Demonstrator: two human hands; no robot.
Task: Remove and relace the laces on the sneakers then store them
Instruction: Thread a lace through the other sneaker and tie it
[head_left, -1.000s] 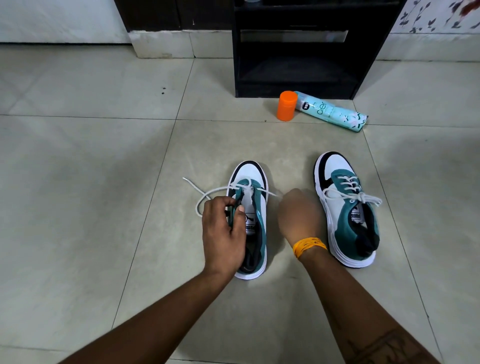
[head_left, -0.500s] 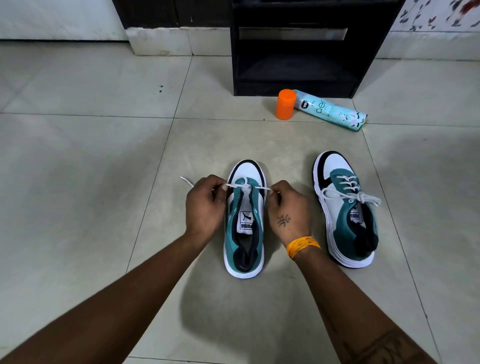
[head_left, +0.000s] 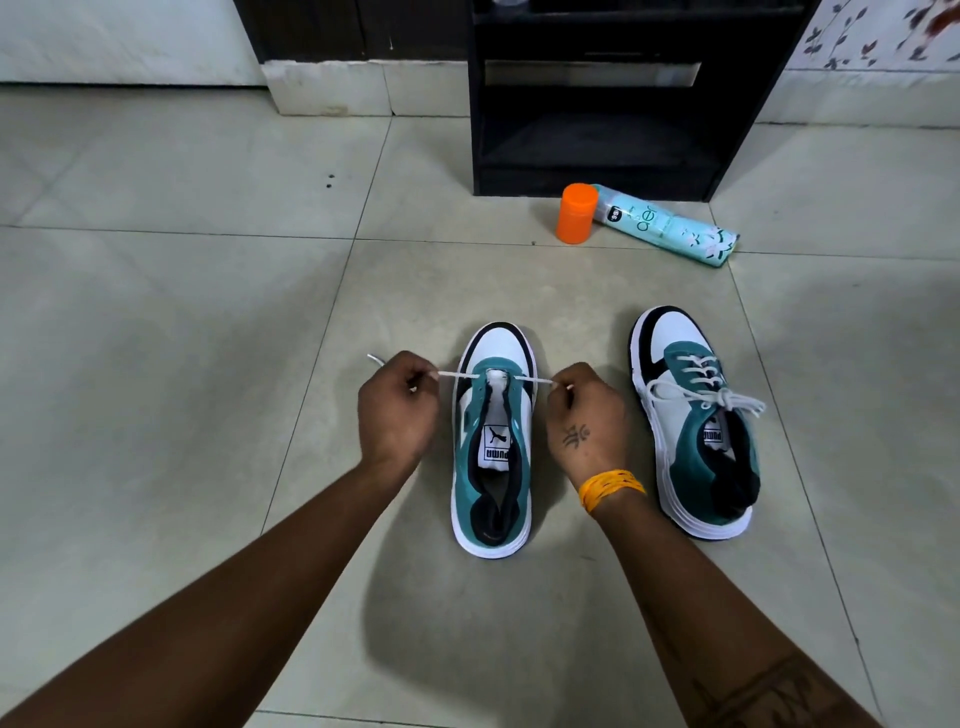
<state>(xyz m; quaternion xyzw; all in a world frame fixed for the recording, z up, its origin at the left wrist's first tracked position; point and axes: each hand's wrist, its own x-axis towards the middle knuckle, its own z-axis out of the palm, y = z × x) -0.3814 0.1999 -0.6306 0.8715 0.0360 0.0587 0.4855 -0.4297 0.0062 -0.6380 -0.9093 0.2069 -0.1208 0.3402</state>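
1. Near sneaker (head_left: 492, 457), teal, white and black, flat on the tiled floor (head_left: 156, 415) with toe pointing away; taken as landmark for everything below.
2. White lace (head_left: 457, 375) threaded through only the eyelets nearest the toe, stretched straight across the front of the tongue and out to both sides.
3. Left hand (head_left: 397, 410) just left of the landmark sneaker, fingers curled tight, pinching the lace's left run; loose lace tip poking out beyond the knuckles on the far side.
4. Right hand (head_left: 584, 415) just right of the landmark sneaker, fingers curled, pinching the lace's right run close to its tip; orange wristband (head_left: 612, 488) on that wrist.
5. Second sneaker (head_left: 696, 421) to the right of the landmark, beyond the right hand, apart from it, fully laced and tied in a bow.
6. Orange cap (head_left: 575, 213) upright, beyond the landmark and to its right, touching the end of a light-blue spray can (head_left: 670, 226) lying on its side.
7. Black shelf unit (head_left: 597, 104) farther beyond, just behind the cap and can.
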